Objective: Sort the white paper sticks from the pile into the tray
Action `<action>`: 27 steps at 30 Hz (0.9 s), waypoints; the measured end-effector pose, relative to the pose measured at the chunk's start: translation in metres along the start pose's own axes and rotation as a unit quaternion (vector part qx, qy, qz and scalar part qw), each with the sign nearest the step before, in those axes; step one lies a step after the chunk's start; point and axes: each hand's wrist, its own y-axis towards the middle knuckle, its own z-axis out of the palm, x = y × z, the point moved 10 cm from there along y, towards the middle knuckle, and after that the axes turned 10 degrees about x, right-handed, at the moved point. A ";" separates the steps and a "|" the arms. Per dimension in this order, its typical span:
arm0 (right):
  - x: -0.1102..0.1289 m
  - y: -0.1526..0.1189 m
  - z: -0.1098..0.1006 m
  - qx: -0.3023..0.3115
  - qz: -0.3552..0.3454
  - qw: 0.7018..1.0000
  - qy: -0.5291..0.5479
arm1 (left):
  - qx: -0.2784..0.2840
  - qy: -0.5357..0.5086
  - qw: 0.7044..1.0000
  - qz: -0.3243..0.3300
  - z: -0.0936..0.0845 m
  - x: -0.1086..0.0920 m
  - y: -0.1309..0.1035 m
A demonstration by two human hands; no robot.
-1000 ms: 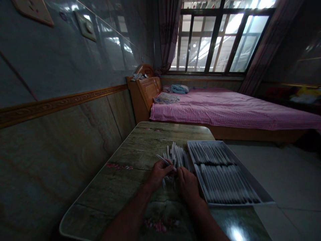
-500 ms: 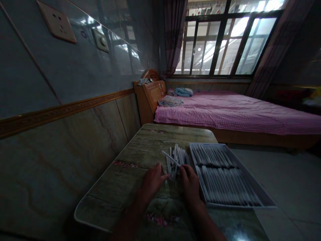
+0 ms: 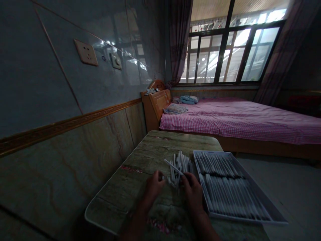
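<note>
Between my hands and beyond them, a loose pile of whitish pen-like sticks (image 3: 184, 163) lies on the wood-patterned table (image 3: 140, 157). My right hand (image 3: 192, 189) pinches one white stick (image 3: 173, 166), which points up and to the left over the pile. Left of the pile, my left hand (image 3: 155, 183) has its fingers closed on a small pale piece (image 3: 163, 178), too small to name. To the right, a white tray (image 3: 253, 180) holds two rows of similar sticks with dark ends.
A bed (image 3: 225, 117) with a pink checked sheet stands beyond the table, its wooden headboard (image 3: 156, 105) at the wall. The tiled wall (image 3: 100, 140) runs along the left. The tray overhangs the table's right edge.
The view has shifted, so everything sits lower and further right. My left hand has drawn away from the pile and its fingers have closed on the small piece. My right hand still holds the stick.
</note>
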 end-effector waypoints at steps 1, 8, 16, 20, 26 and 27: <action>0.000 0.000 0.002 0.006 -0.001 1.000 -0.003 | -0.009 -0.090 0.996 -0.008 -0.002 0.006 0.005; 0.006 -0.002 0.013 0.036 -0.042 0.997 -0.052 | -0.048 -0.494 0.868 0.000 -0.006 0.022 0.022; 0.009 -0.004 0.024 0.069 -0.060 0.989 -0.119 | -0.066 -0.515 0.855 -0.002 -0.013 0.022 0.016; 0.012 -0.004 0.025 0.067 -0.067 0.987 -0.126 | -0.064 -0.517 0.854 0.002 -0.012 0.024 0.017; 0.009 -0.004 0.024 0.064 -0.066 0.985 -0.144 | -0.063 -0.535 0.842 -0.002 -0.011 0.027 0.018; 0.009 -0.004 0.024 0.063 -0.072 0.984 -0.148 | -0.065 -0.537 0.841 -0.004 -0.011 0.027 0.018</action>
